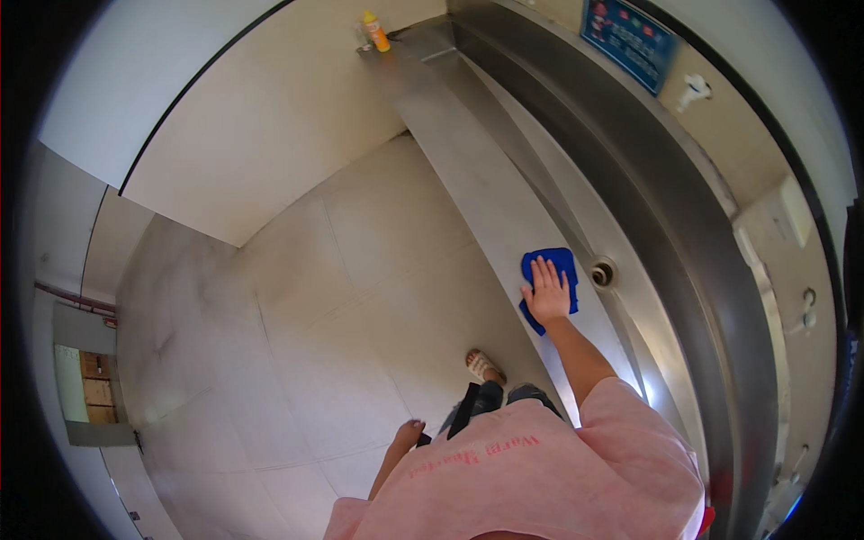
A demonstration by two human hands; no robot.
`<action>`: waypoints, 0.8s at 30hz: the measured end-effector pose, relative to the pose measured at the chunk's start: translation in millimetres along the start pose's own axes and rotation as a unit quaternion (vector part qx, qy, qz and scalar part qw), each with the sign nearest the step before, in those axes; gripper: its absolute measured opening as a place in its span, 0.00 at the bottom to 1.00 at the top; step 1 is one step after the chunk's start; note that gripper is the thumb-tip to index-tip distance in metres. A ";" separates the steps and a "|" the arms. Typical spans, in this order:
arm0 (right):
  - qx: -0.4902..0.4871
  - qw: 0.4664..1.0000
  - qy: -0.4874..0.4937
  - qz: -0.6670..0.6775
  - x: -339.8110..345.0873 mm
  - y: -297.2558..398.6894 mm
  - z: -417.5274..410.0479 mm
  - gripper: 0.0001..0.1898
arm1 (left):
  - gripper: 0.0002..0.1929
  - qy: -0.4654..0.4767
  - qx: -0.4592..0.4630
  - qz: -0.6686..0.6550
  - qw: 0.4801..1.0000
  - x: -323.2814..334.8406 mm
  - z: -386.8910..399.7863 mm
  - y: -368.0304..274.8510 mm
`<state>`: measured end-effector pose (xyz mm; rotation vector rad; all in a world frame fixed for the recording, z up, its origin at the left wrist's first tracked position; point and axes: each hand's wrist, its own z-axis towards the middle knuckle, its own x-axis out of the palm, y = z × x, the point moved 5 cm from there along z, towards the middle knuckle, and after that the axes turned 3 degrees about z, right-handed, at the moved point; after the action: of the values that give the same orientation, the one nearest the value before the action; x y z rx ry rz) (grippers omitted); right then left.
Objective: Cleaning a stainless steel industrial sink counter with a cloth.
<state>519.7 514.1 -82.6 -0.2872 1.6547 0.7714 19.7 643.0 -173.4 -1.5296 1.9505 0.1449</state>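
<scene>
My right hand (pixel 550 300) lies flat on a folded blue cloth (pixel 563 258), pressing it onto the front ledge of a stainless steel trough sink (pixel 472 162). The fingers point away from me, and the cloth shows past them and past the thumb. Just right of the cloth is a round drain hole (pixel 603 273) in the trough. My left hand (pixel 408 432) hangs low at my side, over the floor. A small dark thing shows beside its fingers; whether the hand holds it is unclear.
A yellow-orange bottle (pixel 376 32) stands at the sink's far end. White taps (pixel 694 91) and a blue sign with writing (pixel 629 42) are on the right wall. A partition wall (pixel 270 142) meets the tiled floor (pixel 324 324). My sandalled foot (pixel 486 366) is near the sink.
</scene>
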 end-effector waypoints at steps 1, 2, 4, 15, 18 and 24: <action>0.007 1.000 -0.001 -0.008 7.3 8.1 17.2 0.34 | 0.24 -0.072 0.024 -0.034 0.997 -16.0 17.5 -9.3; 0.019 1.000 -0.003 -0.018 9.3 13.7 32.5 0.34 | 0.24 -0.120 0.026 -0.069 0.990 -47.8 23.3 -38.3; 0.038 0.999 0.000 -0.014 14.0 20.9 40.4 0.35 | 0.22 -0.168 0.034 -0.177 0.969 -79.5 33.3 -55.4; 0.018 0.985 0.169 -0.040 9.3 19.1 79.2 0.38 | 0.21 -0.017 -0.067 -0.055 0.996 25.2 16.0 69.3; 0.007 0.972 0.225 -0.063 1.6 22.6 84.7 0.39 | 0.20 0.010 -0.112 -0.048 0.992 39.2 -14.7 83.0; -0.089 0.955 0.268 -0.094 -13.0 8.2 109.2 0.47 | 0.18 0.021 -0.417 -0.425 0.803 34.9 -78.0 45.9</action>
<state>603.1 585.7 -73.3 -0.8300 2.0255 0.7362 -58.0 592.6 -144.7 -2.8466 1.0308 0.6337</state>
